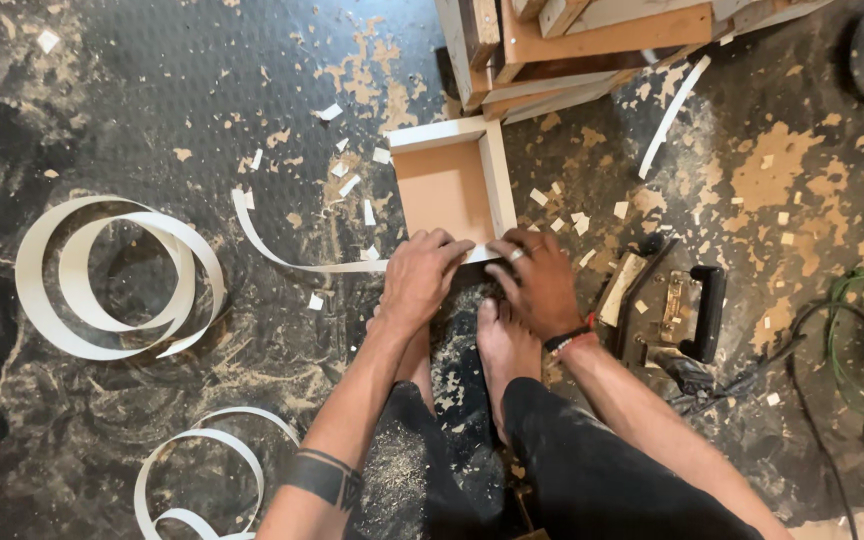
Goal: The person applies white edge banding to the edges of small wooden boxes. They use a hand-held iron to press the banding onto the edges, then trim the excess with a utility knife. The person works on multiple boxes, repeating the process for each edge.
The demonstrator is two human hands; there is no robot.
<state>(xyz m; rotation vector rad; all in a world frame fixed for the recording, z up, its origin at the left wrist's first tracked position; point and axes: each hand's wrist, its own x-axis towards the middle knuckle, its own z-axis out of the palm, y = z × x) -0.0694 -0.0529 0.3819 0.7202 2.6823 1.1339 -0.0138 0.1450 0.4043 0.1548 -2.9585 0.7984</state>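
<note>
A small open wooden box frame (449, 185) with white-edged walls stands on the dark floor in front of my bare feet. My left hand (418, 278) presses flat on the near edge of the frame, over a white edge-banding strip (282, 252) that trails off to the left. My right hand (537, 282), with a ring and a wristband, presses on the same near edge at the frame's right corner. Both hands lie fingers down on the strip and the edge.
Coils of white banding (112, 280) lie at left and a smaller coil (202, 470) at bottom left. A black-handled iron (687, 315) sits at right, with green and black cables (852, 340). Stacked wood pieces (572, 45) stand beyond the frame. Sawdust and white offcuts litter the floor.
</note>
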